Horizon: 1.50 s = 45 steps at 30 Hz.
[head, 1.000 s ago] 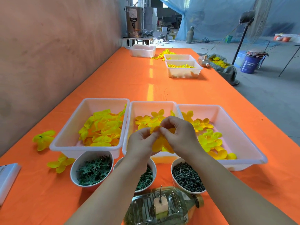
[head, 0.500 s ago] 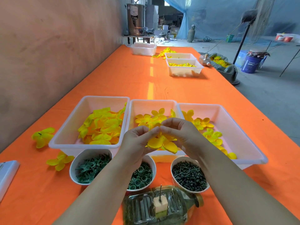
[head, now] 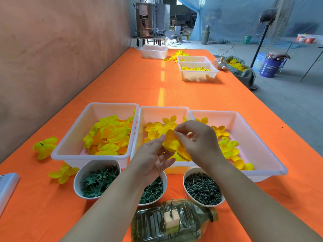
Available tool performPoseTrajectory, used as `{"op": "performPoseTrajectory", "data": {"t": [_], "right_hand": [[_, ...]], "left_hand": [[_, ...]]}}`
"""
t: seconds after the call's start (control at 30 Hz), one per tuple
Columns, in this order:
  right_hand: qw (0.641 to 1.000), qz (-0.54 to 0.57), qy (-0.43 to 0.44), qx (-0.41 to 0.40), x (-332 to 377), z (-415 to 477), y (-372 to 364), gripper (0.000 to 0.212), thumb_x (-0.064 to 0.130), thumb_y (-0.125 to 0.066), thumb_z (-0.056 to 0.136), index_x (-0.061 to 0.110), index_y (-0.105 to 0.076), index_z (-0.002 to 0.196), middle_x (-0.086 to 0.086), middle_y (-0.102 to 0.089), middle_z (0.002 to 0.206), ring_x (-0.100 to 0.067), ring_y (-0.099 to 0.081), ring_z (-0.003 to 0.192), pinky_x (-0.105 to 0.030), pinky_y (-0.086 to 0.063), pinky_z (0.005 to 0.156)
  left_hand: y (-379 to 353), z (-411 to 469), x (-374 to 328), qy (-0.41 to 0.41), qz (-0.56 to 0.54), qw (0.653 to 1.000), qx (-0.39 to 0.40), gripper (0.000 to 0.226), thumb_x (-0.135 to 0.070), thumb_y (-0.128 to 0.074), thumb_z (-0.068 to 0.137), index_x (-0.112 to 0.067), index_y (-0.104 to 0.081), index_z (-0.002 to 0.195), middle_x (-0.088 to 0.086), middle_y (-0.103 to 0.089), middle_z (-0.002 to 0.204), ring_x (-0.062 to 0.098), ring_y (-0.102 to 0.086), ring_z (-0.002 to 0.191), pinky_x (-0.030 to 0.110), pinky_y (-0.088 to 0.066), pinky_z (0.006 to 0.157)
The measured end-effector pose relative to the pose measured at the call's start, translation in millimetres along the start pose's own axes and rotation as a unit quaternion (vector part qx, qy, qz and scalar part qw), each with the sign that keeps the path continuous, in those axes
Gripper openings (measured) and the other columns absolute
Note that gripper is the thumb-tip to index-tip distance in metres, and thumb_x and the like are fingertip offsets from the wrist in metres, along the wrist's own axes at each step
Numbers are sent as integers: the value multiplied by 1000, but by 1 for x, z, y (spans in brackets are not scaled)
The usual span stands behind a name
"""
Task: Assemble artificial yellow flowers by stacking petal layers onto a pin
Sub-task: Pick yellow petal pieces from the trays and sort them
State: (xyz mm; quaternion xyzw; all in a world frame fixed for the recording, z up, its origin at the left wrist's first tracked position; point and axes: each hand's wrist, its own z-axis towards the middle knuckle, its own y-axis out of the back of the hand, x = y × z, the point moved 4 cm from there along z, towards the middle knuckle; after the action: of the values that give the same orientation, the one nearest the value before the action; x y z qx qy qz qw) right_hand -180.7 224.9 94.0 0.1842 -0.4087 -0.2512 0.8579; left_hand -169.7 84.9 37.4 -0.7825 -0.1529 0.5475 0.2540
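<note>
My right hand (head: 197, 142) pinches a yellow petal layer (head: 172, 144) above the front rim of the middle white tray (head: 163, 110). My left hand (head: 151, 158) is just below and left of it, palm up, thumb tip touching the petal's edge and the other fingers spread. A thin upright pin (head: 172, 206) stands in a pale foam block (head: 171, 219) on a clear plastic bottle (head: 172, 222) lying near the table's front edge, bare of petals. Three white trays hold loose yellow petal layers.
Left tray (head: 75, 151) and right tray (head: 262, 154) flank the middle one. Three white bowls in front hold green star calyxes (head: 97, 180), green rings (head: 152, 191) and dark pins (head: 202, 187). Two yellow flowers (head: 44, 146) lie at left. More trays stand farther along the orange table (head: 122, 81).
Both hands came down a little toward me with the petal layer. The left hand loosened its pinch and opened its fingers, while the right hand keeps the petal.
</note>
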Motion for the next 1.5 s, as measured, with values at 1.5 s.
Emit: {"op": "performPoseTrajectory", "data": {"t": [1.5], "right_hand": [[816, 430, -272, 274, 3, -17, 5, 22, 22, -53, 92, 2, -61, 90, -3, -59, 71, -10, -55, 62, -23, -50, 63]], "left_hand": [[-13, -29, -25, -70, 193, 971, 122, 12, -20, -67, 82, -19, -76, 75, -1, -68, 76, 11, -67, 72, 43, -62, 73]]}}
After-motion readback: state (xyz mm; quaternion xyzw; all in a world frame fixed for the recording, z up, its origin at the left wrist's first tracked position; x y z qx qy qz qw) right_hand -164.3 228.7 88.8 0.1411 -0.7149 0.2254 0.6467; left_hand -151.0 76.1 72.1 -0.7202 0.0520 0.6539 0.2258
